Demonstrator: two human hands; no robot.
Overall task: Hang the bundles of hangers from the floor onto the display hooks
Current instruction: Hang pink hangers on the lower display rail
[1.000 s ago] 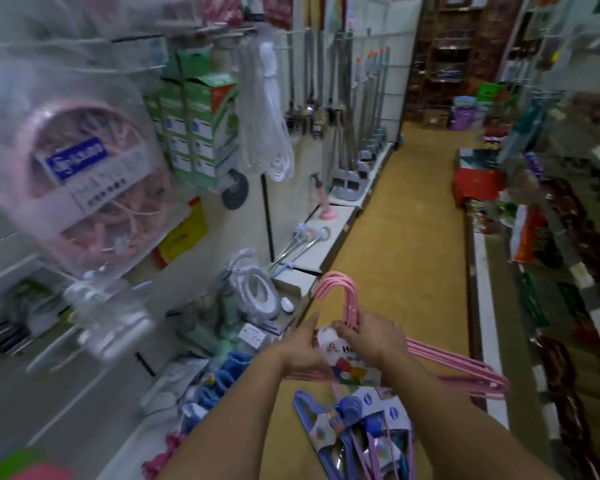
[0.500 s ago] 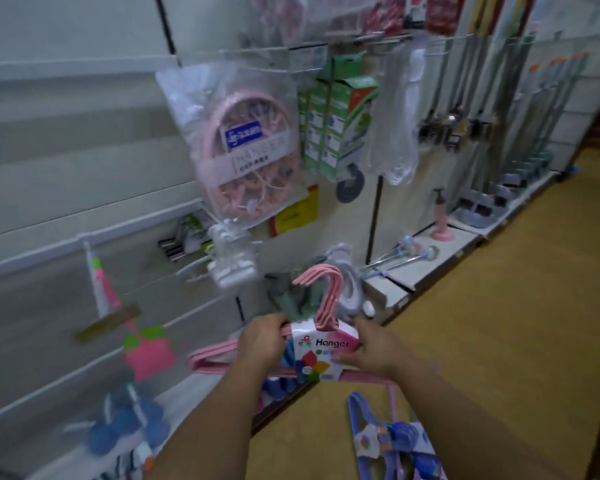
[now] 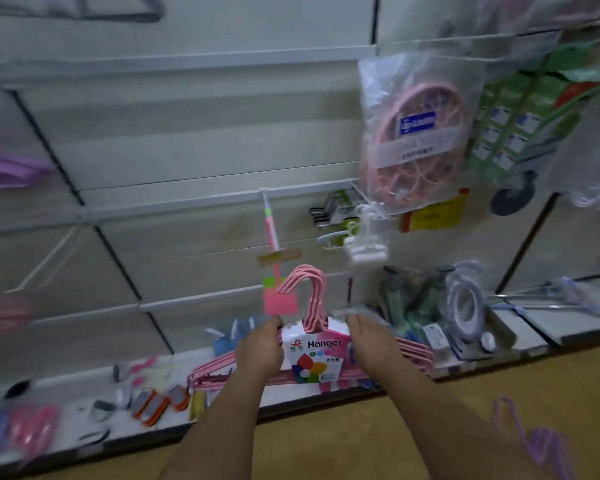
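Observation:
A bundle of pink hangers [image 3: 312,299] with a white "Hanger" label [image 3: 314,356] is held upright in front of the display wall, its hooks pointing up. My left hand [image 3: 260,348] grips the bundle's left shoulder beside the label. My right hand [image 3: 371,344] grips the right shoulder. A bare white display hook [image 3: 45,261] slopes out of the wall at the left. Pink hangers [image 3: 0,313] and purple hangers [image 3: 11,168] hang at the far left edge, blurred. A purple hanger bundle [image 3: 534,441] lies on the floor at the lower right.
A bagged pink round clip hanger [image 3: 420,133] and green boxes [image 3: 534,126] hang at the upper right. A pink swatter [image 3: 274,258] hangs just behind the bundle. The low white shelf [image 3: 84,407] holds small goods. The yellow floor [image 3: 343,431] lies below.
My view has swung left from the aisle to face the wall. The pink bundle has turned square to the wall and risen a little, both hands staying on it.

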